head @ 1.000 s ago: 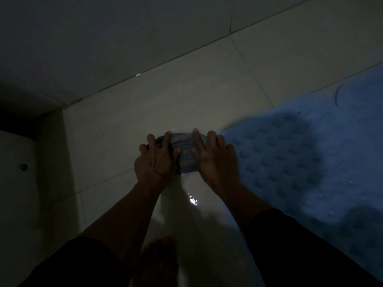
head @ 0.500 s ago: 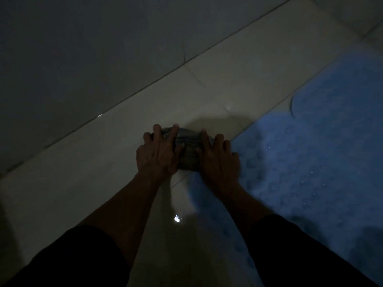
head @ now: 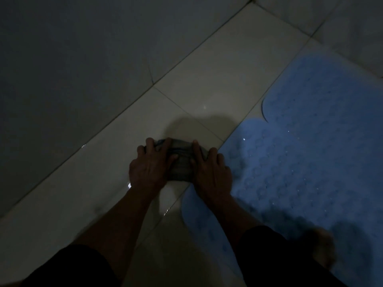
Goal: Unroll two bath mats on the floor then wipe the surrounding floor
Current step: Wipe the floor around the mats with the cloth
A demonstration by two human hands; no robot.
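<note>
A bunched grey cloth [head: 179, 162] lies on the pale tiled floor [head: 217, 79], pressed down by both hands. My left hand [head: 150, 165] covers its left side and my right hand [head: 209, 169] its right side, fingers spread over it. A light blue bath mat [head: 310, 166] with a bumpy surface lies flat to the right, its edge touching my right hand. A second blue mat [head: 323, 94] lies beyond it, overlapping at a curved corner. The scene is dim.
A tiled wall [head: 72, 59] runs diagonally along the left and meets the floor close to the cloth. Another wall [head: 342, 21] closes the far right corner. My bare foot [head: 323, 247] rests on the mat at lower right. Wet glints show on the floor.
Both hands have slid the cloth along the floor strip between the wall and the mat, toward the far corner. The view has shifted right, so more of the mats shows.
</note>
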